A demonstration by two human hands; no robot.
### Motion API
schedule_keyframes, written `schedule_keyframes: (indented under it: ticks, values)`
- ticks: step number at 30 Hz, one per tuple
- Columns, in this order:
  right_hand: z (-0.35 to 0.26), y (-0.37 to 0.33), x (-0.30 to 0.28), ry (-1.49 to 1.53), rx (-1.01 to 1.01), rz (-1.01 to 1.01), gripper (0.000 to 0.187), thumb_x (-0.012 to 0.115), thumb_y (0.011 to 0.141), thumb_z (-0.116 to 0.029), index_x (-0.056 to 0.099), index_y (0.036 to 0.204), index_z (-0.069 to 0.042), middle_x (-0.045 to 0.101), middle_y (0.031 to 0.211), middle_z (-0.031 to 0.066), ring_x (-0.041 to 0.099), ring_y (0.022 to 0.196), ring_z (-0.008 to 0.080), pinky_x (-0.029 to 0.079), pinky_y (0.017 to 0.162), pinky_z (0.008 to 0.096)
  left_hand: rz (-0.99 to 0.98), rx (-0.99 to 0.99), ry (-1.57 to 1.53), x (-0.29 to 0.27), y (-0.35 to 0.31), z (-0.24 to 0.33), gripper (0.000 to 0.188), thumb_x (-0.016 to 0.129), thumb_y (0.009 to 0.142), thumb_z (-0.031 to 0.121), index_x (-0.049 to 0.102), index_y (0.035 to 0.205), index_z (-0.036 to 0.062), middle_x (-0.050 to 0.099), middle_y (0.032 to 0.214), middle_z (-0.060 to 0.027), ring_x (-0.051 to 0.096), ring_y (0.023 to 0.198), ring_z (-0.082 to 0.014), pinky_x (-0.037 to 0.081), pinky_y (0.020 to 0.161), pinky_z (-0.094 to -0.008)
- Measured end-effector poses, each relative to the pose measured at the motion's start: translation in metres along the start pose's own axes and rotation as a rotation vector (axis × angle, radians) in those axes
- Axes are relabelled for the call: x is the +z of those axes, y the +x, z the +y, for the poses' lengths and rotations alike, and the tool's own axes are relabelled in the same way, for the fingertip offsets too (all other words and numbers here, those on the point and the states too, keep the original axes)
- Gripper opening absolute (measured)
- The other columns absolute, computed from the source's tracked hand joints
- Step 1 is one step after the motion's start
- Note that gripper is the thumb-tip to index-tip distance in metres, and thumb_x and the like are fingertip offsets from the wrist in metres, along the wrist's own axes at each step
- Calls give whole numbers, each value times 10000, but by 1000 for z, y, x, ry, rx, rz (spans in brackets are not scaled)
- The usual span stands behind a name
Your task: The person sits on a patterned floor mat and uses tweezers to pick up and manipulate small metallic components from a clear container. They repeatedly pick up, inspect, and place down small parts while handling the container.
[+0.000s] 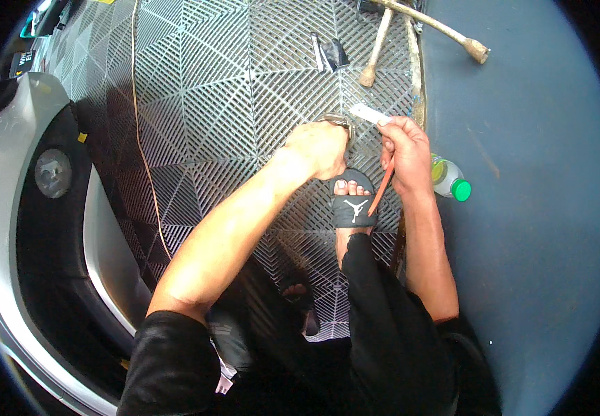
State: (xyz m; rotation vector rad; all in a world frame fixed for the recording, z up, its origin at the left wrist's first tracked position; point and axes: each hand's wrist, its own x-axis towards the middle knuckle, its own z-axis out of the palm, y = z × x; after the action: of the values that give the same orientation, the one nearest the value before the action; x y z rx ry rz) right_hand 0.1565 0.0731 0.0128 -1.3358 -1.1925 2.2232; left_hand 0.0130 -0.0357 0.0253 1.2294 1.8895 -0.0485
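My left hand (319, 149) is closed around a curved, dark metallic piece (339, 123) whose rim shows beyond the fingers; its kind is not clear. Close by on the right, my right hand (407, 151) has its fingers closed on a thin tool with a flat white end (368, 114) and a slim orange-red end (382, 187). The fingers cover the middle, so I cannot tell whether these are one piece or two. The white end points toward the metallic piece, apart from it. Beneath the hands is my foot in a black slide sandal (353, 210).
Grey slatted tiles (217, 118) cover the floor. A cross-shaped lug wrench (445, 31) and a small black packet (334, 54) lie ahead. A green-capped bottle (447, 177) rests by the dark blue panel (522, 208). At left stands a silver-and-black vehicle part (50, 229); a cable (138, 118) runs beside it.
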Motion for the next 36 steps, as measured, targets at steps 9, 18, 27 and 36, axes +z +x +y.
schedule_keyframes:
  ticks: [9, 18, 27, 36]
  values:
    - [-1, 0, -2, -21, 5, 9, 110, 689, 904, -87, 614, 953, -23, 540, 679, -9, 457, 447, 64, 389, 402, 228, -117, -22, 64, -10, 10, 8, 265, 691, 760, 158, 724, 962, -10, 735, 952, -243, 730, 958, -370, 579, 825, -471]
    - [0, 0, -1, -38, 15, 6, 112, 689, 906, -91, 613, 956, -26, 537, 678, -10, 455, 450, 66, 386, 402, 228, -91, -10, 77, -11, 7, 14, 284, 684, 774, 149, 734, 1012, 3, 736, 979, -251, 730, 983, -378, 586, 846, -471]
    - [3, 0, -1, -33, 8, -22, 111, 693, 903, -89, 608, 950, -35, 529, 677, -13, 462, 463, 74, 395, 419, 233, -88, -65, -8, -3, 13, 10, 290, 672, 770, 117, 724, 1040, 23, 732, 1029, -244, 712, 1036, -381, 569, 879, -481]
    - [4, -1, 0, -36, 24, -28, 103, 694, 907, -96, 616, 944, -39, 533, 680, -10, 465, 465, 76, 388, 406, 242, 24, -141, -108, 8, 13, 8, 369, 694, 757, 128, 682, 1119, 51, 720, 1102, -238, 684, 1108, -367, 536, 939, -469]
